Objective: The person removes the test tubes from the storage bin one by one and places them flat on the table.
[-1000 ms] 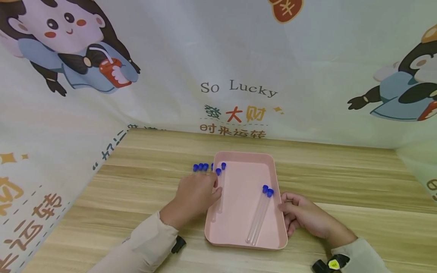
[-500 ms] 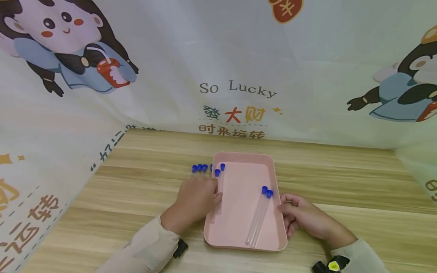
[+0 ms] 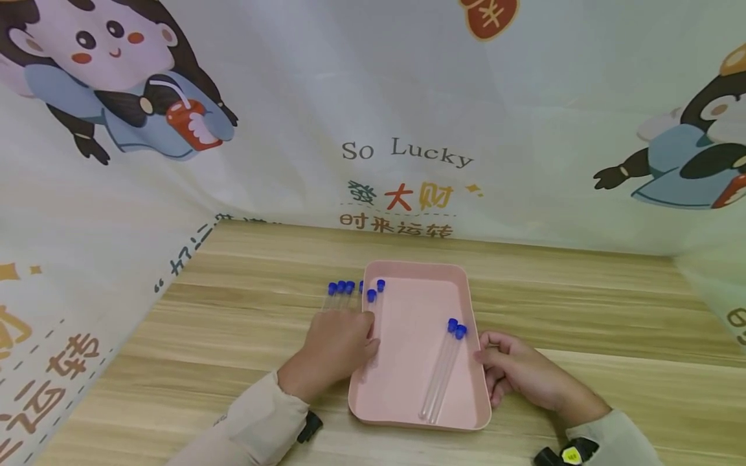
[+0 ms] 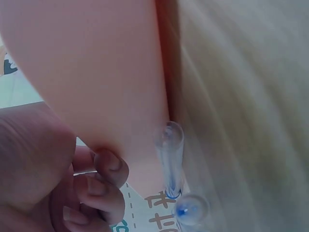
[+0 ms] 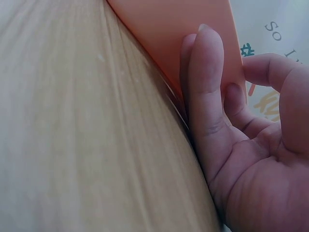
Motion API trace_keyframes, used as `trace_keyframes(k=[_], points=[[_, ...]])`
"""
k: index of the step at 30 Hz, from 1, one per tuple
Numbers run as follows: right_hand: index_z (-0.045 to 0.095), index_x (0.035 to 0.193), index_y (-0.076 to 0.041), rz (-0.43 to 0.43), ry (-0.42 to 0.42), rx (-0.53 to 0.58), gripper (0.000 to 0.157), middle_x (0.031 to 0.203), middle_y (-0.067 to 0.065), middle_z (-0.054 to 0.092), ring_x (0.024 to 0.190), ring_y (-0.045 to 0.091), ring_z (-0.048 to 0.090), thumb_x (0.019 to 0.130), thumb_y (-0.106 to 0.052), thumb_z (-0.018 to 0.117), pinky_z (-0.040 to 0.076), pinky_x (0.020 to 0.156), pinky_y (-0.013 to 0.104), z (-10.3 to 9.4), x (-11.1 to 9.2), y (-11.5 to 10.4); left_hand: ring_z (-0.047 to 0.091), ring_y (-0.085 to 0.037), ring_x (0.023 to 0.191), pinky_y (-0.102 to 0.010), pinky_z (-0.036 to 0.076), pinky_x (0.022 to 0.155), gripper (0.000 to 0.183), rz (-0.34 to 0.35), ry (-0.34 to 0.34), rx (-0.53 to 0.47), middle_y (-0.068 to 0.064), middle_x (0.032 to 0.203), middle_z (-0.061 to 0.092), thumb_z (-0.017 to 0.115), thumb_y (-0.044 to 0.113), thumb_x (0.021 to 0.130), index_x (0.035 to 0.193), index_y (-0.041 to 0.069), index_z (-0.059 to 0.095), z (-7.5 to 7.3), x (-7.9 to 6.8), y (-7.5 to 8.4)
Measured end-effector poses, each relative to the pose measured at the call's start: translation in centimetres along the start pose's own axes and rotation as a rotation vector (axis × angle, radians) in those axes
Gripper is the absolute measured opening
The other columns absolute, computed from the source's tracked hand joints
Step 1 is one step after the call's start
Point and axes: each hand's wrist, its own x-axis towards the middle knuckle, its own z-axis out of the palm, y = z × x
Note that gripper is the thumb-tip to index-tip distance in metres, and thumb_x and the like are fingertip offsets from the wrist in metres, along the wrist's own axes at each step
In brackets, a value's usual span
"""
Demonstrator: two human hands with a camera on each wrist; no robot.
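A pink rectangular tray (image 3: 402,382) lies on the wooden table. My left hand (image 3: 338,343) grips its left wall, fingers curled against the outside and thumb over the rim, as the left wrist view shows. The right hand (image 3: 519,369) pinches the right wall, thumb at the rim and fingers on the outer face. Inside the tray, two clear test tubes with blue caps (image 3: 443,369) lean side by side at the right. Two more blue-capped test tubes (image 3: 372,296) lie along the left side, partly hidden by my left hand.
Outside the tray's left wall lie several more blue-capped test tubes (image 3: 341,287), their lower parts behind my left hand. A printed white cloth (image 3: 524,129) hangs as a wall behind the table and at both sides. Wooden tabletop (image 3: 583,291) surrounds the tray.
My left hand has slid slightly toward me along the tray's left side. The right hand, tray and test tubes look nearly unmoved.
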Motion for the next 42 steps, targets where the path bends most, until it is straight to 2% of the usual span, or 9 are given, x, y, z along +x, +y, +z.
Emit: trace_keyframes(k=[15, 24, 28, 36, 42], points=[[0.046, 0.097, -0.011, 0.010, 0.007, -0.009, 0.008, 0.073, 0.000, 0.062, 0.058, 0.012, 0.063, 0.102, -0.016, 0.050, 0.055, 0.054, 0.028, -0.10, -0.12, -0.11, 0.048, -0.015, 0.056, -0.034, 0.037, 0.050, 0.035, 0.011, -0.015, 0.010, 0.004, 0.060, 0.050, 0.074, 0.037, 0.087, 0.068, 0.017, 0.053, 0.20, 0.08, 0.05], [0.045, 0.097, -0.012, 0.014, 0.009, -0.009, 0.008, 0.073, -0.001, 0.061, 0.059, 0.011, 0.063, 0.102, -0.016, 0.050, 0.055, 0.054, 0.028, -0.01, -0.12, -0.28, 0.047, -0.017, 0.052, -0.035, 0.037, 0.046, 0.023, 0.029, 0.028, -0.009, 0.002, 0.058, 0.050, 0.070, 0.020, 0.087, 0.069, 0.014, 0.057, 0.36, -0.04, -0.15], [0.045, 0.097, -0.012, 0.012, 0.010, -0.012, 0.008, 0.074, -0.001, 0.062, 0.059, 0.011, 0.063, 0.102, -0.016, 0.049, 0.055, 0.054, 0.028, -0.09, -0.16, -0.25, 0.048, -0.017, 0.052, -0.036, 0.038, 0.046, 0.023, 0.029, 0.041, -0.014, 0.002, 0.058, 0.051, 0.070, 0.018, 0.085, 0.068, 0.015, 0.056, 0.36, -0.08, -0.18], [0.045, 0.097, -0.012, 0.015, 0.005, -0.004, 0.008, 0.074, -0.001, 0.062, 0.059, 0.011, 0.064, 0.102, -0.016, 0.050, 0.056, 0.054, 0.028, -0.12, -0.09, -0.16, 0.050, -0.019, 0.054, -0.038, 0.038, 0.048, 0.031, 0.015, 0.028, 0.009, 0.001, 0.060, 0.052, 0.074, 0.025, 0.086, 0.065, 0.016, 0.053, 0.26, -0.12, -0.14], [0.045, 0.098, -0.012, 0.017, 0.006, -0.008, 0.008, 0.074, -0.001, 0.062, 0.059, 0.012, 0.064, 0.102, -0.016, 0.050, 0.056, 0.054, 0.028, -0.07, -0.07, -0.21, 0.049, -0.019, 0.055, -0.037, 0.038, 0.048, 0.028, -0.002, 0.000, 0.013, 0.000, 0.060, 0.052, 0.074, 0.028, 0.087, 0.070, 0.014, 0.057, 0.29, -0.06, -0.14]])
